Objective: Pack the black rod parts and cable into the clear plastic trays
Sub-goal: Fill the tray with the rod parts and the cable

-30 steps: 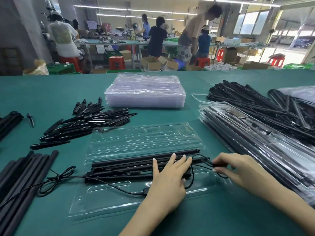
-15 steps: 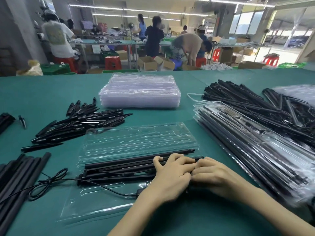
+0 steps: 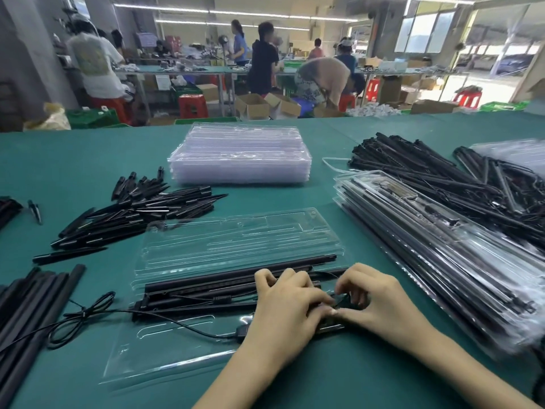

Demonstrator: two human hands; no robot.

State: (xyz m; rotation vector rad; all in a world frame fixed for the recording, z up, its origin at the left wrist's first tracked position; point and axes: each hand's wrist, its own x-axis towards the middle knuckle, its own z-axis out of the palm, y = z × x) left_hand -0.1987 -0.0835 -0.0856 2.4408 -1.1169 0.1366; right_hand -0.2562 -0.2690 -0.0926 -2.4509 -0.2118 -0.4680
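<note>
Rods [image 3: 236, 283] lie in the open tray [image 3: 236, 246] at table centre; cable [image 3: 88, 315] trails left onto the table. Both hands, left [image 3: 286, 308] and right [image 3: 380, 302], have fingers curled, pressing the cable's right end among the rods. Rods likely light and stiff, cable limp and springy, tray thin and flexy: hold the cable by its coil.

Open clear tray [image 3: 236, 246] on green table [image 3: 73, 160], holding black rods [image 3: 206, 283]. Left hand [image 3: 287, 308] and right hand [image 3: 380, 302], fingers curled, press rod ends and cable [image 3: 88, 314] between fingertips. Beyond the fingers: empty tray stack [image 3: 240, 153]. Right of them: packed trays [image 3: 442, 246]. Left: loose short parts [image 3: 138, 211].
</note>
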